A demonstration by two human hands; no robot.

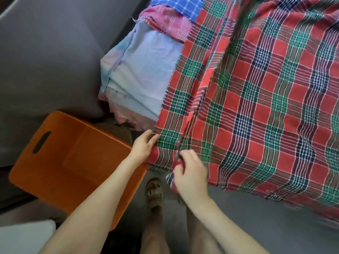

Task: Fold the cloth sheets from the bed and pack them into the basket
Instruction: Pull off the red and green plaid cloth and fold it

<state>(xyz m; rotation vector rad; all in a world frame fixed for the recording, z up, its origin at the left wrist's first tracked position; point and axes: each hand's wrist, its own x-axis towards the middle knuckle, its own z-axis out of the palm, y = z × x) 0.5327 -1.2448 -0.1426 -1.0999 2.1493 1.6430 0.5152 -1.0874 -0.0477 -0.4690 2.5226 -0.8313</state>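
Looking down from the head camera, a person stood at the near edge of a bed, arms reaching forward. A large red, green and navy plaid cloth (266, 107) lay spread over the bed and filled the right half of the view, its long axis seeming to run from the near edge away toward the far right. Its frayed left edge slanted from the far middle down to the hands.

The left hand (142, 146) pinched the cloth's near-left corner between thumb and fingertips, so its grip was narrow and holding fabric. The right hand (190, 175), just beside it and slightly nearer, was curled round a bunched fold of the same near hem. Both grips sat on the cloth's near-left end, with the rest of the sheet lying away to the right and far side; the left hand was nearer the corner.

An orange basket (55, 153) stood on the floor to the near left, open side up and with no cloth in it, close to the left forearm. Beyond the plaid cloth's left edge lay a pale blue sheet (145, 74), a pink checked cloth (170, 22) and a blue checked cloth (178, 4), all unfolded. A sandalled foot (154, 192) showed between the arms.

Folding looked barely begun.
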